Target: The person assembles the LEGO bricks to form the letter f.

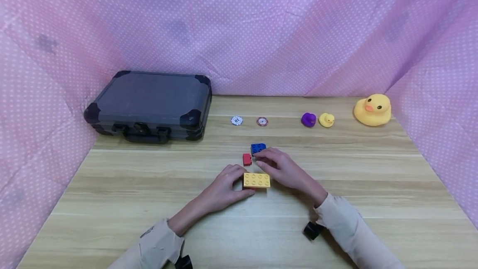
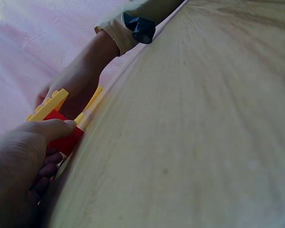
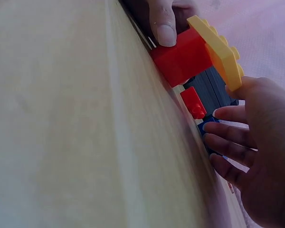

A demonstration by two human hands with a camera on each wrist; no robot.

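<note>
On the wooden table my left hand grips a stack of a flat yellow brick on a red brick. In the right wrist view its thumb presses the red brick under the yellow brick. My right hand lies just behind the stack, its fairly straight fingers touching a blue brick. A small red brick sits loose left of the blue one, also visible as the small red brick beside the blue brick.
A dark hard case lies at the back left. Along the back stand a white chip, a red chip, a purple duck, a small yellow duck and a large yellow duck. Pink dotted cloth walls three sides.
</note>
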